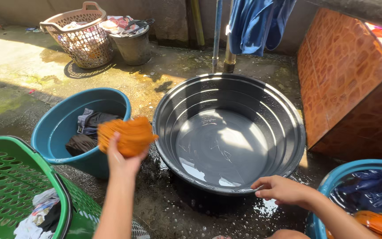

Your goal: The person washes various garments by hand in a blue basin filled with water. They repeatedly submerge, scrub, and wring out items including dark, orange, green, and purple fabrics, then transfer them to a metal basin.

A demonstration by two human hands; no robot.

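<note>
While the left hand is raised over the wet concrete floor, its grip is clamped on a wrung orange cloth, held just above the near rim of the teal tub and just beside the grey basin. Dark garments lie in the bottom of the teal tub. The right hand rests at the near rim of the grey basin, fingers loosely curled and together, holding nothing; whether the fingertips touch the rim cannot be told. Shallow water sits in the grey basin, with no laundry in it. A green basket stands at the lower left, with light-coloured cloth inside. A second teal tub at the lower right holds blue and orange garments. At the far side, a beige basket stands against the wall, just beside a grey bucket. A blue cloth hangs above the far edge of the basin, near a pipe. An orange tiled block stands to the right of the basin, well apart from both hands
</note>
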